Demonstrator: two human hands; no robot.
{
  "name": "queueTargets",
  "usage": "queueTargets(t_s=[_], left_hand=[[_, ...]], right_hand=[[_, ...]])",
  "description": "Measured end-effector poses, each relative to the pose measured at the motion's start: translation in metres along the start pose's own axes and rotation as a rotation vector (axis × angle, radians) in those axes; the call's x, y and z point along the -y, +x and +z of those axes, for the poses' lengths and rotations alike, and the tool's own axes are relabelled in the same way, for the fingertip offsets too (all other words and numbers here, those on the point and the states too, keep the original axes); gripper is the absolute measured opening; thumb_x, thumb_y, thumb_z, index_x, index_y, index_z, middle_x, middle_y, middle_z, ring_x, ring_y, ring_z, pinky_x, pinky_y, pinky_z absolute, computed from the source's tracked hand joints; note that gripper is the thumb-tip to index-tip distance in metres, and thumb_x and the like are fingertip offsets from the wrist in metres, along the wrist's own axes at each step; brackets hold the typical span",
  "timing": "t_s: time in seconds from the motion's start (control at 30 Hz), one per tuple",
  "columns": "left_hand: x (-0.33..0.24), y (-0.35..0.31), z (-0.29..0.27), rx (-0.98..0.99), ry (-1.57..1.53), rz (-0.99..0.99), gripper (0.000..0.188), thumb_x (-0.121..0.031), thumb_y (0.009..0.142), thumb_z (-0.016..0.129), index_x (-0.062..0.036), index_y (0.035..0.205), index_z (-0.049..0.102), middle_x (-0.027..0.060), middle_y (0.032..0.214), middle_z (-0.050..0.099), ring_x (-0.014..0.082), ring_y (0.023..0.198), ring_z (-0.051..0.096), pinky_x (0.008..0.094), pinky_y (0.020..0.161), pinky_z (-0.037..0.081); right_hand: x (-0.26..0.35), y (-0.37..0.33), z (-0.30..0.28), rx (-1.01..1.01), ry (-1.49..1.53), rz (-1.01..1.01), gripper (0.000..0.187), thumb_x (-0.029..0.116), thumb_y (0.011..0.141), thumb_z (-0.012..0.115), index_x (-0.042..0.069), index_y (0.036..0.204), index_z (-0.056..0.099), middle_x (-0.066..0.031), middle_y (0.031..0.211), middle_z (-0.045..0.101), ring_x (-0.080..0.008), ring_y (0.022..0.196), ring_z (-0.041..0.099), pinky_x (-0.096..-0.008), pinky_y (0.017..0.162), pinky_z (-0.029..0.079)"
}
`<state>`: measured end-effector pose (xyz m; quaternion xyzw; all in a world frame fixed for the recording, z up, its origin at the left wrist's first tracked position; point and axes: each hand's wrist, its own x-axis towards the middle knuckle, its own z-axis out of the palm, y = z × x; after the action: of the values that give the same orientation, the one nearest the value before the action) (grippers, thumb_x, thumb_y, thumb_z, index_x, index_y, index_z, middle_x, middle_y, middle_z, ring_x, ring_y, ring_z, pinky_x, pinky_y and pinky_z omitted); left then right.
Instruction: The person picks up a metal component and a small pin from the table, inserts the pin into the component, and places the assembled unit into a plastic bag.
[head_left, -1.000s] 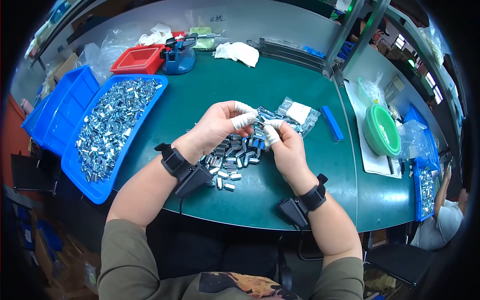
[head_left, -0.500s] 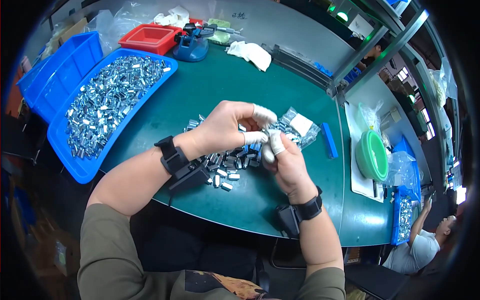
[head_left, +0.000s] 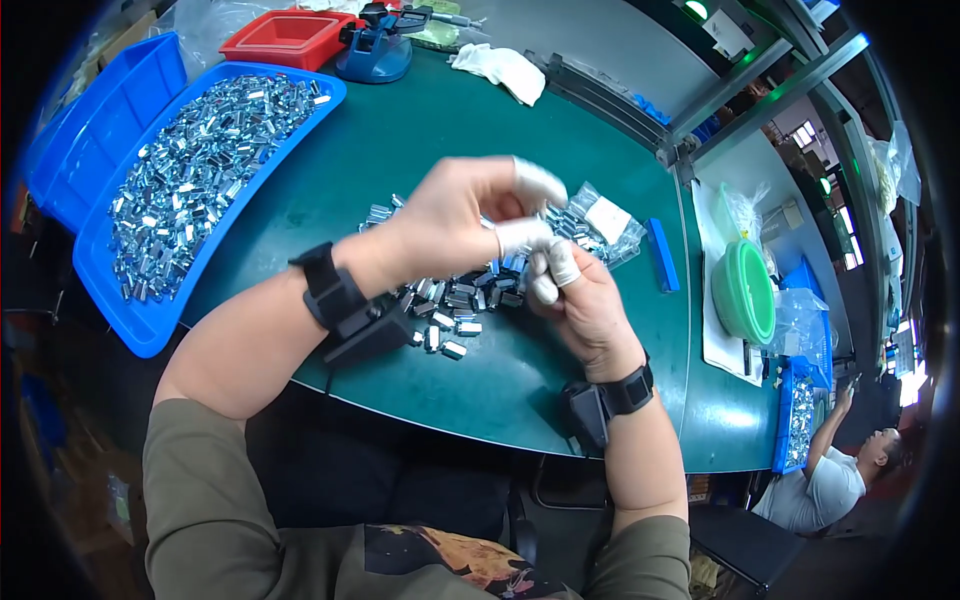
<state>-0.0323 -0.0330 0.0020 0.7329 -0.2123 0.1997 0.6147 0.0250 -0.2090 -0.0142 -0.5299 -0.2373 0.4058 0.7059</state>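
My left hand (head_left: 450, 220) hovers over the middle of the table, slightly blurred, with white finger covers on thumb and forefinger. Those two fingertips stand apart, and nothing shows clearly between them. Close beside its thumb, my right hand (head_left: 590, 315) has its covered fingers pinched together. Whatever they hold is hidden. Beneath the hands lies a loose pile of short silvery metal pieces (head_left: 462, 300), partly covered by my left hand. Behind my right hand rests a clear plastic bag (head_left: 628, 240) of similar pieces with a white label.
A blue tray (head_left: 215, 265) heaped with metal pieces stands at left, beside an empty blue bin (head_left: 105, 125). Farther back are a red tray (head_left: 240, 45), a blue tape dispenser (head_left: 375, 62) and a white cloth (head_left: 505, 72). Right: a blue bar (head_left: 662, 255), green basin (head_left: 735, 300) and seated person (head_left: 825, 490).
The view has shifted, so the table sits higher in the picture. My left thumb and forefinger have moved slightly relative to my right fingers, which stay pinched.
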Motion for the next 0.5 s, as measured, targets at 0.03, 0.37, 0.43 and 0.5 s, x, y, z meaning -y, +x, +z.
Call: queueTargets(t_s=[0.03, 0.37, 0.43, 0.5], left_hand=[[0.005, 0.003, -0.002, -0.106, -0.136, -0.039, 0.027, -0.004, 0.071, 0.064, -0.0021, 0.097, 0.058, 0.0047, 0.079, 0.059, 0.0096, 0.07, 0.057, 0.0213, 0.063, 0.047], [0.031, 0.007, -0.06, 0.035, 0.639, -0.324, 0.023, -0.008, 0.078, 0.057, -0.003, 0.1, 0.056, 0.001, 0.078, 0.055, 0.0077, 0.067, 0.051, 0.022, 0.058, 0.042], [0.033, 0.003, -0.055, 0.333, 0.926, -0.242, 0.023, -0.007, 0.077, 0.058, -0.0039, 0.1, 0.056, 0.0013, 0.077, 0.054, 0.0076, 0.067, 0.051, 0.0223, 0.058, 0.041], [0.029, 0.004, -0.052, 0.355, 0.919, -0.253, 0.023, -0.008, 0.077, 0.059, -0.0041, 0.099, 0.056, 0.0016, 0.077, 0.055, 0.0075, 0.067, 0.051, 0.0224, 0.059, 0.041]], right_hand=[[0.0, 0.0, -0.001, -0.003, -0.011, -0.022, 0.021, 0.026, 0.09, 0.044, 0.007, 0.086, 0.052, 0.0043, 0.065, 0.046, -0.0031, 0.051, 0.033, -0.0156, 0.046, 0.026], [-0.003, 0.006, 0.007, -0.258, -0.161, 0.01, 0.015, 0.019, 0.089, 0.045, 0.006, 0.084, 0.052, 0.004, 0.063, 0.043, -0.0025, 0.051, 0.032, -0.0164, 0.045, 0.026], [-0.004, 0.007, 0.01, -0.297, -0.229, 0.023, 0.012, 0.016, 0.088, 0.046, 0.006, 0.085, 0.052, 0.004, 0.065, 0.044, -0.0021, 0.052, 0.033, -0.0162, 0.045, 0.026], [-0.005, 0.007, 0.01, -0.308, -0.243, -0.009, 0.011, 0.015, 0.088, 0.047, 0.006, 0.086, 0.053, 0.0039, 0.066, 0.045, -0.0022, 0.053, 0.034, -0.0164, 0.046, 0.027]])
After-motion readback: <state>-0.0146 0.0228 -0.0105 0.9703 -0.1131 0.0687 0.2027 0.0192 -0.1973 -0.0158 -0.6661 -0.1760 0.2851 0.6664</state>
